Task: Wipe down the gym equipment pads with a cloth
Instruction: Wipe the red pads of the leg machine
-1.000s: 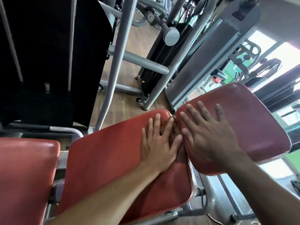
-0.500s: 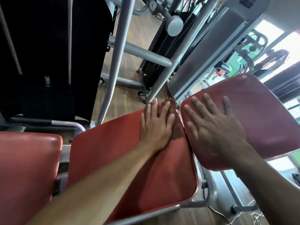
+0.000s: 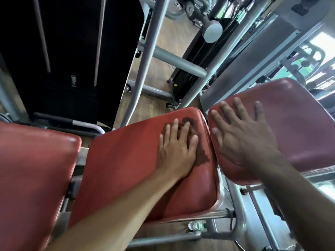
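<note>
While the left hand (image 3: 176,151) lies flat on the middle pad (image 3: 126,163), its straight fingers press a dark reddish-brown cloth (image 3: 196,140) against the pad's far right corner, toward 1 o'clock from the wrist; the cloth is pinned under the palm, not clutched. Just across the gap, at 3 o'clock from the cloth, the right hand (image 3: 241,140) rests spread and flat on the right pad (image 3: 293,127), fingers straight, holding nothing, seemingly steadying that tilted pad. At 9 o'clock a third red pad (image 3: 32,169) sits beside the middle one. Beyond, at 12 o'clock, grey frame tubes (image 3: 145,66) cross over a wooden floor (image 3: 157,73), with a dark weight stack (image 3: 68,51) at 11 o'clock.

The step in hand looks like wiping the middle pad, now at its far corner. Next, I judge, the flat palm should drag the cloth back toward 6 o'clock with even pressure, so the cloth does not bunch or slip off the edge into the gap
</note>
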The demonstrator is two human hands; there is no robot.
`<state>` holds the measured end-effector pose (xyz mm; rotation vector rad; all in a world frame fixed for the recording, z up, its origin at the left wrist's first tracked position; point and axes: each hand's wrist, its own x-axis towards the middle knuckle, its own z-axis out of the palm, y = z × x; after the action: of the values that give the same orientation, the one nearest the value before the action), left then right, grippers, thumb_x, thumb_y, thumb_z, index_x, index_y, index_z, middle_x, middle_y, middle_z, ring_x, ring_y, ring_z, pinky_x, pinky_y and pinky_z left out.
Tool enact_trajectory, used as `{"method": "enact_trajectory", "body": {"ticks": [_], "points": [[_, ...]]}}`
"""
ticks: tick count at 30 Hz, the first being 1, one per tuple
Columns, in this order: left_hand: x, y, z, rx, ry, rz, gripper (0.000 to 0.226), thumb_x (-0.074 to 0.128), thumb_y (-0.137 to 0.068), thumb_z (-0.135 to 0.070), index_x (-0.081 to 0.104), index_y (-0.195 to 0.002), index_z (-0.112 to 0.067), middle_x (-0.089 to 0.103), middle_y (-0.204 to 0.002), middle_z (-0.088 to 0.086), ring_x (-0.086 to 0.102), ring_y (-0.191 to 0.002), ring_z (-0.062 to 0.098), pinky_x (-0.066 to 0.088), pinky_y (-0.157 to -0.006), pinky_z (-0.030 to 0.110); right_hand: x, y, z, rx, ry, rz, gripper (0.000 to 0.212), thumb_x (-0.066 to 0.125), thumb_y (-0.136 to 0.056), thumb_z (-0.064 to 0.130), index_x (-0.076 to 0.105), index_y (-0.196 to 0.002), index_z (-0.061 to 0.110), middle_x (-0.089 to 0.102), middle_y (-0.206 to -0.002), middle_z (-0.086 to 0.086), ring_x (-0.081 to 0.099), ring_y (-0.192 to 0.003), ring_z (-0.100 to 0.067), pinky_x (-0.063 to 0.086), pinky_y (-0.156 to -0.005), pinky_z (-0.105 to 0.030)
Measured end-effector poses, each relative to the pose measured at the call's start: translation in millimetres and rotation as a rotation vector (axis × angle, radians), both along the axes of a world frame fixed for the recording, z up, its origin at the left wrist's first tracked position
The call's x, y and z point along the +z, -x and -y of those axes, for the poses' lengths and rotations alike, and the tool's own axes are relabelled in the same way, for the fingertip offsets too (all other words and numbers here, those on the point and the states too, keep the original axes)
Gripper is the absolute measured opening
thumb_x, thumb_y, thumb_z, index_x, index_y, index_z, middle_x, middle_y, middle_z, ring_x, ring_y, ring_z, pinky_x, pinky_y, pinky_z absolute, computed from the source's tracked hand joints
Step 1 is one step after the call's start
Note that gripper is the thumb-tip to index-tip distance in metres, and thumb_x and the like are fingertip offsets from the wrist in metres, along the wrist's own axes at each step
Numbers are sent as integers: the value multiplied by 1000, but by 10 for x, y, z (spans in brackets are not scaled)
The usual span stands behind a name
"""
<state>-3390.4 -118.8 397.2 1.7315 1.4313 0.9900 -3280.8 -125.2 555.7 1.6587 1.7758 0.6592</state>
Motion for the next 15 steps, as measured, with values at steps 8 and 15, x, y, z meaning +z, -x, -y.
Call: {"method": "enact_trajectory", "body": {"ticks": [8,15], "points": [[100,-65,-20,-1,123,-27,57,25,-99,-59,18,-153,-41,-2,-165,5,-4,-151,24,-5,-120,44,-17,-1,-13,29,-4,28,66,3,-98,54,8,-159,29,3,-168,0,-2,-154,-29,1,-117,-65],[58,-113,1024,-16,-87,-37,61,19,-92,-66,14,-150,-48,-6,-165,-2,-9,-150,16,-11,-119,37,-35,-27,-29,55,-11,14,65,4,-99,53,9,-159,30,4,-168,-2,-1,-154,-29,-2,-117,-66]]}}
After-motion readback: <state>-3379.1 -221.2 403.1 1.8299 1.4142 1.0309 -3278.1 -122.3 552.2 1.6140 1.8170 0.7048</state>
